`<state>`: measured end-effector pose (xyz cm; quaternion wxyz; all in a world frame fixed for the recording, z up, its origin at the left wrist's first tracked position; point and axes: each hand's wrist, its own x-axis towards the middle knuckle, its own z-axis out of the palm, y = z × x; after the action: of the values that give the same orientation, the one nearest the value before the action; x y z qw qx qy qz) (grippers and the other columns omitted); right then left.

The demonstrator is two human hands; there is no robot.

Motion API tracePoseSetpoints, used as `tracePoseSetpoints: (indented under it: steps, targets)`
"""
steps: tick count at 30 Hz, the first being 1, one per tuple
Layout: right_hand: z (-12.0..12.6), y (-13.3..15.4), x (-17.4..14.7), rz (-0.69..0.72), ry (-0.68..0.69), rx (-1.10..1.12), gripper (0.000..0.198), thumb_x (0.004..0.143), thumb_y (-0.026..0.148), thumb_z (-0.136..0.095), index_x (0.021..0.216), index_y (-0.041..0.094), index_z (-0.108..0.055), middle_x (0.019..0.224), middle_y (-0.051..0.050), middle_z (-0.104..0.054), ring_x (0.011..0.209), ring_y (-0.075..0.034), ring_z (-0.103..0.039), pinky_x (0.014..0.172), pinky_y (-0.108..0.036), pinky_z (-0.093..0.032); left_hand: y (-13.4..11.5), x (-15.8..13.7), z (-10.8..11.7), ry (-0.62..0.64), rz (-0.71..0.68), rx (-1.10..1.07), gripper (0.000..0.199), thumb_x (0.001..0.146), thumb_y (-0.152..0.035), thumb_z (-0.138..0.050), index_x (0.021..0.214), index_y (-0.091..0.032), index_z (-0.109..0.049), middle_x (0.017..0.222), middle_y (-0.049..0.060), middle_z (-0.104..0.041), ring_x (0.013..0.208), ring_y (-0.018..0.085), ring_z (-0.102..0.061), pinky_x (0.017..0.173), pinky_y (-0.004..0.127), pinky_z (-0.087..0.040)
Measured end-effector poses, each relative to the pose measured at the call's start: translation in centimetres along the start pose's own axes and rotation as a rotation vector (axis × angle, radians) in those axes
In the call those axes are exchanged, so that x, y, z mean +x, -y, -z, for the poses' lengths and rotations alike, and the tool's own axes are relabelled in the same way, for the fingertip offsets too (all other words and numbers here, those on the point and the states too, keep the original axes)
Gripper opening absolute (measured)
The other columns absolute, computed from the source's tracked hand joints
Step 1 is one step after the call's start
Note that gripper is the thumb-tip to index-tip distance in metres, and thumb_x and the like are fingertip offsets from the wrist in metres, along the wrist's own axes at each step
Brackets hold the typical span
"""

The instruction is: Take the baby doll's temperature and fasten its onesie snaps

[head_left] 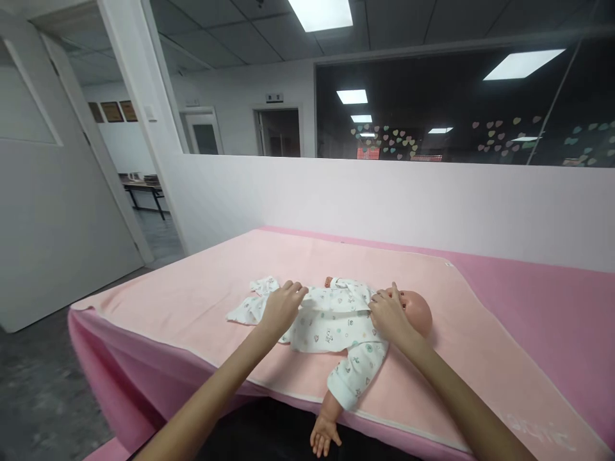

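A baby doll point(417, 308) lies on its back across the bed, head to the right, dressed in a white printed shirt point(327, 330) and matching trousers point(247, 310). My left hand point(284, 306) pinches the lower front edge of the shirt near the doll's waist. Up at the collar, just below the doll's chin, my right hand point(387, 312) grips the other end of the same front edge, index finger raised. Between both hands the cloth edge is stretched and slightly lifted. The doll's near arm point(327, 426) hangs over the front edge of the bed.
A peach sheet point(192, 294) covers the bed, with pink cloth point(552, 307) underneath and along the right. Behind stands a low white wall point(384, 205) topped by glass. A door point(62, 173) stands at the left.
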<state>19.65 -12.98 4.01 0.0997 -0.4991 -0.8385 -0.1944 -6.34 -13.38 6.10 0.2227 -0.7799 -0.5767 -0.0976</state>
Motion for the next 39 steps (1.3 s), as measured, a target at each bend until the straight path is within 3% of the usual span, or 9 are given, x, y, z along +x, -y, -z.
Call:
tracePoseSetpoints:
  steps: [3,5,7,11,15,20,26,33,39]
  targets:
    - [-0.3,0.1,-0.5,0.058,-0.053,0.088,0.024,0.078,0.008,-0.041,0.08,0.019,-0.062,0.082,-0.006,-0.064,0.089,-0.02,-0.054,0.103,-0.053,-0.011,0.3,0.4,0.3,-0.169,0.161,-0.102,0.04,0.07,0.003,-0.033,0.084,-0.019,-0.063,0.089,0.006,-0.064,0.083,0.021,-0.054,0.062,0.031,-0.043]
    - [-0.2,0.1,-0.7,0.097,-0.116,0.184,0.026,0.08,0.01,-0.039,0.091,0.02,-0.061,0.092,-0.005,-0.065,0.093,-0.019,-0.054,0.105,-0.05,-0.01,-0.4,2.3,0.1,-0.311,0.241,-0.231,0.037,0.075,-0.003,-0.033,0.088,-0.02,-0.062,0.093,0.005,-0.064,0.087,0.02,-0.054,0.07,0.032,-0.044]
    - [0.1,-0.4,-0.7,0.072,-0.191,0.279,0.029,0.084,0.015,-0.037,0.102,0.02,-0.058,0.104,-0.005,-0.063,0.1,-0.018,-0.053,0.106,-0.047,-0.01,-2.1,5.3,-0.7,-0.345,0.287,-0.4,0.033,0.081,-0.011,-0.031,0.095,-0.019,-0.06,0.099,0.005,-0.062,0.094,0.018,-0.053,0.077,0.028,-0.044]
    - [0.3,-3.2,-0.6,-0.218,-0.207,0.411,0.037,0.086,0.027,-0.036,0.119,0.016,-0.05,0.107,-0.007,-0.062,0.1,-0.018,-0.054,0.101,-0.039,-0.025,-6.8,10.8,-4.6,0.03,0.216,-0.418,0.038,0.089,-0.025,-0.025,0.12,-0.02,-0.046,0.123,0.005,-0.052,0.111,0.015,-0.046,0.091,0.028,-0.037]
    - [-0.7,-6.9,-0.8,-0.501,-0.065,0.594,0.043,0.084,0.039,-0.038,0.12,0.019,-0.051,0.104,-0.007,-0.063,0.096,-0.02,-0.056,0.081,-0.032,-0.04,-9.4,12.1,-7.9,0.204,0.202,-0.382,0.041,0.086,-0.038,-0.031,0.114,-0.016,-0.052,0.115,0.011,-0.057,0.11,0.024,-0.048,0.092,0.039,-0.034]
    - [-2.9,-8.9,-1.6,-0.586,-0.181,1.031,0.034,0.078,0.045,-0.045,0.086,0.02,-0.066,0.096,-0.004,-0.067,0.093,-0.02,-0.058,0.081,-0.031,-0.042,-9.0,11.1,-8.3,0.247,0.266,-0.255,0.064,0.083,-0.056,-0.024,0.098,-0.007,-0.063,0.112,0.022,-0.055,0.11,0.034,-0.045,0.088,0.045,-0.033]
    - [-5.8,-9.8,-2.4,-0.769,-0.32,1.54,0.035,0.069,0.047,-0.055,0.082,0.016,-0.067,0.092,-0.005,-0.068,0.09,-0.022,-0.061,0.08,-0.031,-0.046,-8.6,10.9,-7.6,0.334,0.219,-0.313,0.068,0.083,-0.058,-0.02,0.097,-0.007,-0.062,0.1,0.02,-0.062,0.101,0.031,-0.054,0.086,0.04,-0.036]
    - [-7.6,-10.9,-3.1,-1.01,-0.58,1.456,0.04,0.066,0.044,-0.059,0.099,0.022,-0.06,0.115,-0.003,-0.06,0.108,-0.022,-0.053,0.085,-0.031,-0.047,-8.5,10.9,-7.6,0.358,0.238,-0.259,0.068,0.081,-0.061,-0.02,0.102,-0.009,-0.057,0.1,0.019,-0.063,0.096,0.031,-0.057,0.083,0.042,-0.037]
    - [-6.2,-9.8,-3.1,-0.872,-0.292,1.719,0.041,0.068,0.049,-0.057,0.086,0.013,-0.065,0.094,-0.007,-0.068,0.092,-0.023,-0.061,0.076,-0.03,-0.049,-8.6,10.7,-7.6,0.35,0.221,-0.247,0.066,0.083,-0.06,-0.019,0.103,-0.009,-0.057,0.105,0.02,-0.06,0.101,0.032,-0.054,0.085,0.043,-0.035]
